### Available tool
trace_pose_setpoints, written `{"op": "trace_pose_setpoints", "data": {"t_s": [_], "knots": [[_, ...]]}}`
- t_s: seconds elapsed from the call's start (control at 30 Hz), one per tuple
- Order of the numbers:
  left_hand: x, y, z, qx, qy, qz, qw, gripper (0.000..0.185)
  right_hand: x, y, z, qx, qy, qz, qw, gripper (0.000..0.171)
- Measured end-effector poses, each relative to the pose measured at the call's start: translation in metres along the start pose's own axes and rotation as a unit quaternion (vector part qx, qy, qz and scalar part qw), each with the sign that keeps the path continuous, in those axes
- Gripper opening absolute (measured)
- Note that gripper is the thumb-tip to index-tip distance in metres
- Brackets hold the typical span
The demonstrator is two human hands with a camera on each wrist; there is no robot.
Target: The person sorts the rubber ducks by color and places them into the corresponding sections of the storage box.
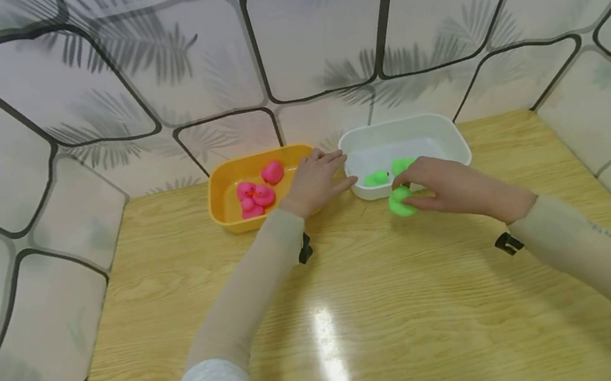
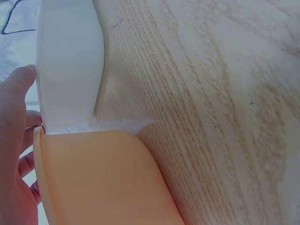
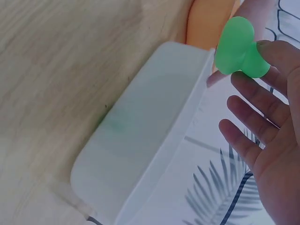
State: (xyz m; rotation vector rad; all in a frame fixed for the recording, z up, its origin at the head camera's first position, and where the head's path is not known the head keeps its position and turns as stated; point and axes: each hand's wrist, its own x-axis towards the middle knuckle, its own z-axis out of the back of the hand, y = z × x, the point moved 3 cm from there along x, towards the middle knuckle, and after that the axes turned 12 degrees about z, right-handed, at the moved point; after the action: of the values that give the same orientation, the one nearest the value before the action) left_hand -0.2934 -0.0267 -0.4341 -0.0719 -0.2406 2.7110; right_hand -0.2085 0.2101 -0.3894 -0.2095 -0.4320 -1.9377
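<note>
My right hand (image 1: pixel 455 187) pinches a green rubber duck (image 3: pixel 234 47) between thumb and fingertips, at the front rim of the white tub (image 1: pixel 428 131). In the right wrist view, the other fingers of that hand are spread apart from the duck. Two more green ducks (image 1: pixel 377 178) lie inside the white tub. My left hand (image 1: pixel 313 182) reaches over the right end of the orange tub (image 1: pixel 218 204), with straight fingers at the white tub's left rim. Its thumb touches the white rim in the left wrist view. Several pink rubber ducks (image 1: pixel 264 195) lie in the orange tub.
Both tubs stand side by side near the back edge of a wooden table (image 1: pixel 398 322). A patterned curtain (image 1: pixel 316 29) with dark outlines and leaf prints hangs behind the table and on both sides.
</note>
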Motion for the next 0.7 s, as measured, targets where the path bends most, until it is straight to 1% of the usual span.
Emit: {"op": "trace_pose_setpoints", "data": {"t_s": [0.27, 0.4, 0.53, 0.7], "knots": [[0.0, 0.0, -0.001, -0.005, 0.0, -0.001, 1.0, 0.066, 0.003, -0.017, 0.013, -0.005, 0.01, -0.037, 0.999, 0.026], [0.0, 0.0, 0.0, -0.004, -0.002, 0.0, 1.0, 0.066, 0.005, -0.025, 0.018, -0.009, 0.007, -0.036, 0.999, 0.025], [0.0, 0.0, -0.001, -0.006, 0.001, 0.0, 1.0, 0.066, 0.006, -0.034, 0.02, -0.017, 0.002, -0.037, 0.999, 0.028], [-0.001, 0.0, -0.001, -0.005, 0.0, -0.003, 1.0, 0.066, 0.007, -0.049, 0.02, -0.017, -0.002, -0.054, 0.998, 0.029]]}}
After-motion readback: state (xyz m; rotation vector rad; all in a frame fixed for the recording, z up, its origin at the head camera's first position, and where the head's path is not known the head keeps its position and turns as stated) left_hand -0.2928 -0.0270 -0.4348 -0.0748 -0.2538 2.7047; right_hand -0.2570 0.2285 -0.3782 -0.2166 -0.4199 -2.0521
